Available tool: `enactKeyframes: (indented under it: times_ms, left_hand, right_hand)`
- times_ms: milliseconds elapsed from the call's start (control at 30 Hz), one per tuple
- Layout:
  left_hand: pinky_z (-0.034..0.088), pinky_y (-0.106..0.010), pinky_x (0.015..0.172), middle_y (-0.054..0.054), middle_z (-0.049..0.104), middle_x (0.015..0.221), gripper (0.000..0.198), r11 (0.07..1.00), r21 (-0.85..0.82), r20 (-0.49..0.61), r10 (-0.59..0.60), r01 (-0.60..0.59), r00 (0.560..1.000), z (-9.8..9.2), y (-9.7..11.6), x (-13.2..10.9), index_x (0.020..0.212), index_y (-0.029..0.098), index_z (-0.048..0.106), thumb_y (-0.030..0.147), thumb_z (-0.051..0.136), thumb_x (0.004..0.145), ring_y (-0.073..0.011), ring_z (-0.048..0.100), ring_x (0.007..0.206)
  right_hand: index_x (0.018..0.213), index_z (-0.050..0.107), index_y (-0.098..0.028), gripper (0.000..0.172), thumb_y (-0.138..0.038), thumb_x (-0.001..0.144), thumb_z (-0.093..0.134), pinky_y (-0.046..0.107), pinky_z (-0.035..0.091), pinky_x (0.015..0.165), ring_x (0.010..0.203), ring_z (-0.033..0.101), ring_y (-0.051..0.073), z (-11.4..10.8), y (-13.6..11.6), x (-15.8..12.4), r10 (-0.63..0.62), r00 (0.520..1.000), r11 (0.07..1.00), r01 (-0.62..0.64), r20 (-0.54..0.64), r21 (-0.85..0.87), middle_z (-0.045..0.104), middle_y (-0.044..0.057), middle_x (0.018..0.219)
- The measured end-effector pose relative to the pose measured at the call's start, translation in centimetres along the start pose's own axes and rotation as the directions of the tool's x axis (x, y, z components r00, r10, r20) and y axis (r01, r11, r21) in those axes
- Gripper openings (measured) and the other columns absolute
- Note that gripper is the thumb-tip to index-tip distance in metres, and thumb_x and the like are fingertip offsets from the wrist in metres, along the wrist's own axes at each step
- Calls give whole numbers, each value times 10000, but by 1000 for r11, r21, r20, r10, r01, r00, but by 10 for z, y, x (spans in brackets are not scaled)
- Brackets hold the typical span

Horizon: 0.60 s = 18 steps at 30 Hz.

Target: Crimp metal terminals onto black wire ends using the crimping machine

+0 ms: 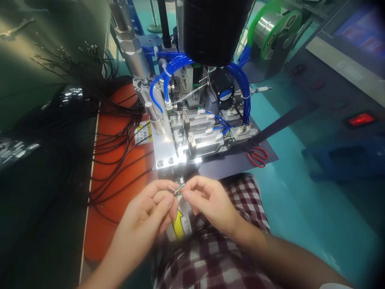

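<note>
Thin coloured wires [179,188], green and orange-red among them, show between my fingertips in front of the machine. My left hand [150,210] is closed in a pinch around the wires from the left. From the right, my right hand [210,198] pinches the same wires between thumb and forefinger. The fingers hide most of their length. Just beyond my hands is the front of a metal machine [165,146] with clamps and blue air tubes [177,62]. Below the hands a yellow arrow label [178,224] shows on a pale surface.
Black cables [120,148] trail across an orange board [117,237] at left. Red-handled cutters [258,156] lie on the dark base plate [222,163]. A green spool of solder wire [273,30] stands at the back right. A black cylinder [218,32] hangs over the machine.
</note>
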<state>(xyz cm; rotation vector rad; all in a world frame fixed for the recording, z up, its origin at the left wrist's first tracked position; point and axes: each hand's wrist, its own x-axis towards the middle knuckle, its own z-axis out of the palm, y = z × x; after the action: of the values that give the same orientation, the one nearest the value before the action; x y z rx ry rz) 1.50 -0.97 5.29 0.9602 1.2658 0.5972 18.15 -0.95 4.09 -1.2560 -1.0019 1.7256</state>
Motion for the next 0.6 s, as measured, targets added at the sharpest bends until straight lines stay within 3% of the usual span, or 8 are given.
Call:
enactKeyframes:
  times_ms: [200,300,600]
  left_hand:
    - [300,-184,440,56,509,586,379,999,0,-14,49,-49,999,1,-1,-1,967,201,588,545,648,820,-70,368,457]
    - [337,-191,454,38,539,627,393,1000,-5,-41,8,-8,999,2,3,-3,950,193,611,545,683,791,-75,397,477]
    - [341,-172,467,31,555,611,453,997,-6,-100,-75,74,992,1,-1,-2,874,173,645,589,745,723,-75,426,506]
  right_hand:
    - [725,560,-174,124,-240,817,612,222,372,510,536,443,81,12,8,-9,-177,979,975,161,-101,-150,550,-23,659]
    - [701,560,-173,123,-197,817,589,221,371,518,542,444,82,10,8,-9,-250,962,941,215,-108,-263,532,-31,646]
    - [663,525,-180,157,-161,812,569,218,388,524,548,474,88,11,6,-10,-272,959,912,228,-86,-341,525,-39,617]
